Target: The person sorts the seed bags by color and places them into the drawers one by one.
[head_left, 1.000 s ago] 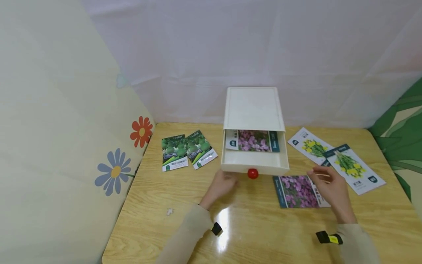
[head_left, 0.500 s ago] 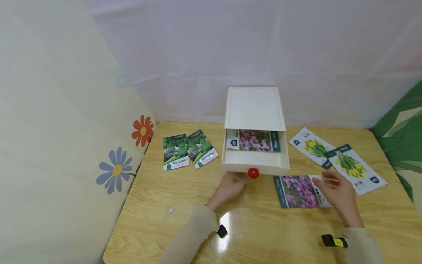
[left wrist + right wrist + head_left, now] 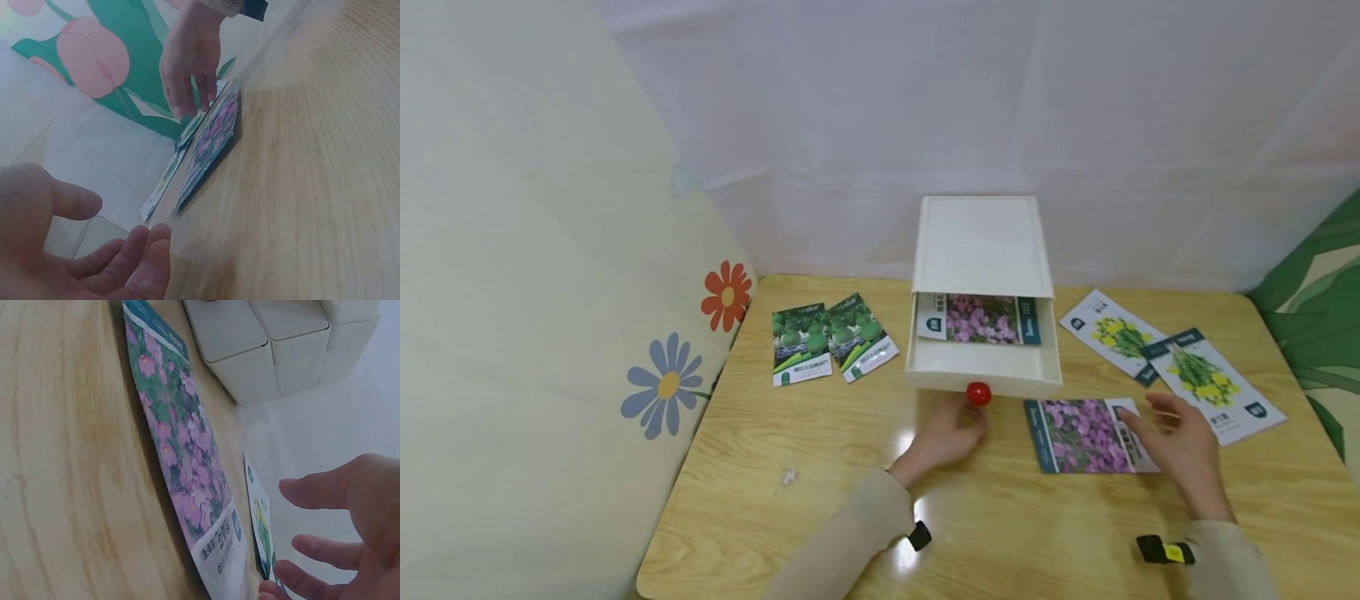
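Note:
In the head view a white drawer box [image 3: 981, 246] stands at the back with its top drawer [image 3: 985, 362] pulled out. A seed packet with pink flowers [image 3: 985, 319] lies in that drawer, partly under the top. Just below the red knob [image 3: 978, 394] my left hand [image 3: 947, 433] hovers, fingers loosely bent, holding nothing. A second pink-flower seed packet [image 3: 1086, 435] lies on the table between my hands. My right hand [image 3: 1187, 450] is over its right end; the right wrist view shows the thumb and fingers [image 3: 331, 487] spread and apart from the packet [image 3: 181, 444].
Two green seed packets [image 3: 801, 343] lie left of the box, edges overlapping. Two yellow-flower seed packets [image 3: 1217, 387] overlap on the right. Fabric hangs behind the wooden table [image 3: 760, 533], and a flower-printed wall [image 3: 550, 333] borders its left side.
My left hand has moved right, from the drawer's front left corner to below the red knob. My right hand has shifted slightly right. The packets and drawer stay in place.

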The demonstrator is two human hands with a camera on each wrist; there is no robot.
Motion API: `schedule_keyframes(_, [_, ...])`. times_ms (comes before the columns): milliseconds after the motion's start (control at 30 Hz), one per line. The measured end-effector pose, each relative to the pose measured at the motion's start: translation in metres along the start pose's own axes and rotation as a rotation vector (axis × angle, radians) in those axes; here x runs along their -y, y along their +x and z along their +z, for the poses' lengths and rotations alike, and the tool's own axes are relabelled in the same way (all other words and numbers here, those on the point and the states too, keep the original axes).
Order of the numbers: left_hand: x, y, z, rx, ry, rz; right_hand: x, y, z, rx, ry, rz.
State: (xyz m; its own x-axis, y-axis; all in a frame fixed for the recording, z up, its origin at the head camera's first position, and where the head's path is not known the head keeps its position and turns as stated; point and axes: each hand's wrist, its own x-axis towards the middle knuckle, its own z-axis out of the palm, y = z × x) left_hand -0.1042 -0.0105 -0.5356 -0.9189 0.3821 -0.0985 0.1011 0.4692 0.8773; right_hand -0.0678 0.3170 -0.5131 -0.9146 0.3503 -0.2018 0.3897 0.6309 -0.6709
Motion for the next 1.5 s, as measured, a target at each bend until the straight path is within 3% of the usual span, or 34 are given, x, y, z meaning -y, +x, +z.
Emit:
schedule_keyframes(233, [-0.004,-0.004,0.003,0.038,-0.009,-0.035,-0.008,0.003,-0.001,0.05,-0.064,-0.011])
schedule_keyframes(600, [0.002,-0.004,0.017,0.108,0.023,-0.063,-0.012,0.003,0.011,0.05,-0.107,-0.042])
schedule_keyframes(833, [-0.007,0.0,0.025,0.106,0.103,-0.077,-0.007,0.002,0.014,0.07,-0.119,-0.025])
schedule_keyframes(1167, [-0.016,0.005,0.038,0.107,0.097,-0.121,-0.006,0.0,0.015,0.07,-0.083,-0.002])
schedule_keyframes(1500, [-0.017,0.003,0.039,0.107,0.048,-0.13,-0.002,-0.005,0.017,0.046,-0.037,0.049])
